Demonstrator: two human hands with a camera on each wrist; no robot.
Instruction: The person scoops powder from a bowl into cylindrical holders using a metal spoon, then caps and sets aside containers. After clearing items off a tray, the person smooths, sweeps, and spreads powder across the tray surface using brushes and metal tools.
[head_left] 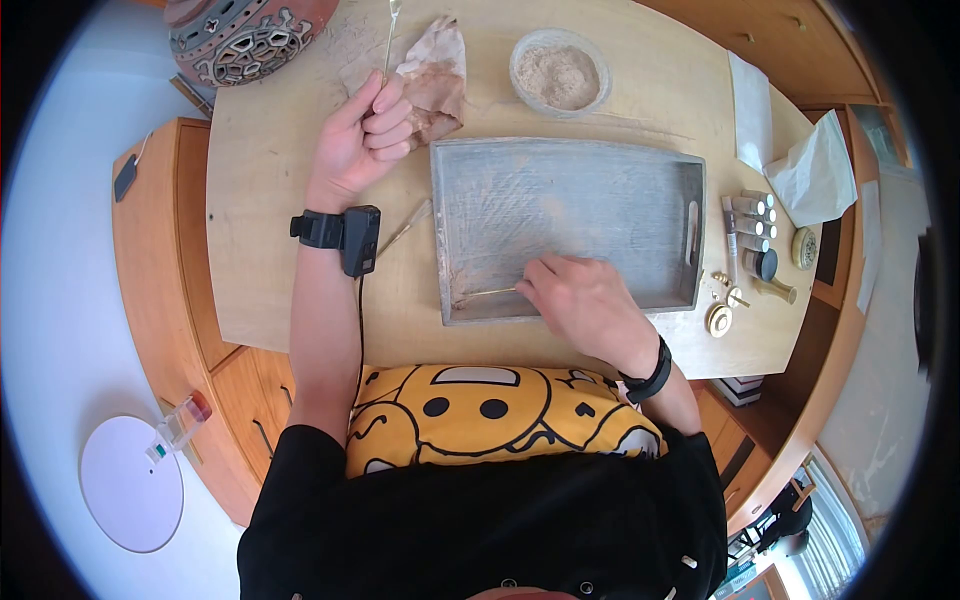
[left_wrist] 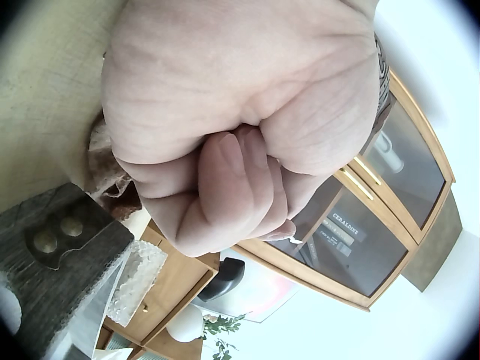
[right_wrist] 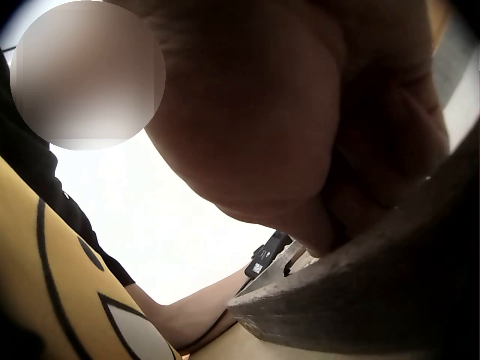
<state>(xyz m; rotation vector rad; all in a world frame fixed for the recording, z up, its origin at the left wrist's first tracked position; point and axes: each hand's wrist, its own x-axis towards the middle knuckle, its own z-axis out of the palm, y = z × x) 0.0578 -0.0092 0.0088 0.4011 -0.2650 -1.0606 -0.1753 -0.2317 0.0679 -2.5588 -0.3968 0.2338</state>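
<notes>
My left hand [head_left: 362,138] is raised over the left of the table and grips a slender metal rod [head_left: 389,48] with a small widened tip pointing up. In the left wrist view the curled fingers [left_wrist: 232,184] hide most of that rod. Low over the near side of a grey wooden tray [head_left: 570,215], my right hand [head_left: 585,305] pinches a thin golden stick [head_left: 492,292]. The stick points left to the tray's near left corner, where brown powder lies along the wall. In the dark right wrist view, the hand [right_wrist: 255,112] stands over the tray's rim [right_wrist: 337,300].
A stained cloth [head_left: 437,85] and a bowl of brown powder [head_left: 560,75] lie beyond the tray. Left of it is a small brush [head_left: 408,222]. Several small bottles [head_left: 752,215] and brass pieces [head_left: 719,320] stand right. A carved pot [head_left: 250,45] sits far left.
</notes>
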